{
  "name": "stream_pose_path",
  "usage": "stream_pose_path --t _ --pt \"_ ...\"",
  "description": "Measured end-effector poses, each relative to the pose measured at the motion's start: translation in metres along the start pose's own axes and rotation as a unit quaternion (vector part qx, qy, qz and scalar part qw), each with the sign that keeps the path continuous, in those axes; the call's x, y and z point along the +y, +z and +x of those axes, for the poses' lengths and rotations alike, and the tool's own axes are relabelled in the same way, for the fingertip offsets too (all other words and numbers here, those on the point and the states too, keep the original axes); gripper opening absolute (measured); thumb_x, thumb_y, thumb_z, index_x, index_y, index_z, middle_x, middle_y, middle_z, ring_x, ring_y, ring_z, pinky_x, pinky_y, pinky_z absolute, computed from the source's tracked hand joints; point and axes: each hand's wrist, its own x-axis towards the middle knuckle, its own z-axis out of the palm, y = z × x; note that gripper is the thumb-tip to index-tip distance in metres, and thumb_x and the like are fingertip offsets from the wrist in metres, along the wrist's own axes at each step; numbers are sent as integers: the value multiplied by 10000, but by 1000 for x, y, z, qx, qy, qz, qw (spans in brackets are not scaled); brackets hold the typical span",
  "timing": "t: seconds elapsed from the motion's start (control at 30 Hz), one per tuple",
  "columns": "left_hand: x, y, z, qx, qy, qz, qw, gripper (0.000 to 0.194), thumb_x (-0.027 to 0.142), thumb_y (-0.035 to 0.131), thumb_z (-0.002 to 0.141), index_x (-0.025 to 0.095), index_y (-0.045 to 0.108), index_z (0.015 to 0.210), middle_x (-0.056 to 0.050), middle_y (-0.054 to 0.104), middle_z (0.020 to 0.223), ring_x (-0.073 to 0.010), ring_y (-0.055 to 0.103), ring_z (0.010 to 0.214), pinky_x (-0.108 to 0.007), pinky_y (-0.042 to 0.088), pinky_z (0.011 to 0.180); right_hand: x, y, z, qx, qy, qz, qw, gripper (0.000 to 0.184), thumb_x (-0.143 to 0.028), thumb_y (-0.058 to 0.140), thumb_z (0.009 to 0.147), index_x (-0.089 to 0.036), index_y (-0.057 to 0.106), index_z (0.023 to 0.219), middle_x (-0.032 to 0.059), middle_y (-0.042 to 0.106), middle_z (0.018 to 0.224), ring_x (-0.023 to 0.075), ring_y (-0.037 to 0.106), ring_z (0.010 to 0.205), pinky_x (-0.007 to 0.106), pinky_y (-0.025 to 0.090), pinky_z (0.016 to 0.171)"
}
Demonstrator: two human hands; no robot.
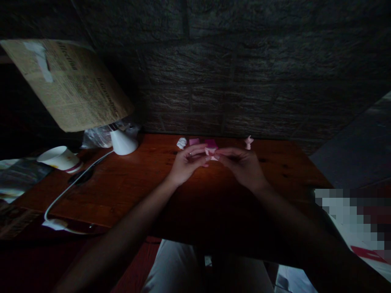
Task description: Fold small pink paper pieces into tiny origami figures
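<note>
Above the wooden desk, my left hand (190,162) and my right hand (241,165) meet at the fingertips. Both pinch a small pale pink piece (210,151); its material and exact shape are hard to make out in the dim light. A ring shows on a finger of my left hand. Just behind the fingers lie a magenta piece (211,143) and a flat pink piece (194,141). Beyond my right hand a small pink figure-like object (249,142) stands near the wall. To the left is a crumpled white wad (181,143).
A lamp with a newspaper-print shade (76,85) and white base (124,143) stands at the left. Its white cord (69,189) runs over the desk's front edge. A paper cup (61,158) tilts beside it. The brick-patterned wall (195,73) bounds the desk (146,179) behind.
</note>
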Motion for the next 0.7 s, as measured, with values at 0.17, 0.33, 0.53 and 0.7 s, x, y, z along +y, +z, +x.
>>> stream_pose_path --t 0.17,0.33,0.53,0.7 --pt "2 1 -1 2 -11 -5 1000 433 292 841 783 205 723 1191 -116 769 1215 -283 761 1057 -371 684 791 1 -2 -2 -30 -27 -40 998 110 -294 767 839 -299 824 933 3 829 1001 207 774 915 374 604 867" --pt "7 3 -1 6 -26 -8 1000 429 322 843 785 196 737 1181 -132 757 1248 -297 754 1076 -388 681 796 3 -4 -5 -45 -26 -115 992 187 -302 765 848 -301 812 1029 8 825 1050 203 760 860 354 591 786" --pt "7 4 -1 4 -34 -27 999 439 304 859 757 194 740 1165 -114 761 1249 -277 756 1072 -368 680 799 4 -3 -3 -42 -25 -82 995 146 -260 750 852 -313 816 970 -3 823 1057 217 770 975 394 591 918" --pt "3 2 0 1 -7 -5 1000 423 292 844 776 206 738 1176 -101 774 1212 -259 768 1023 -354 686 769 4 -6 -3 -49 -23 -90 994 125 -305 758 872 -323 811 983 4 817 1078 230 766 963 416 598 892"
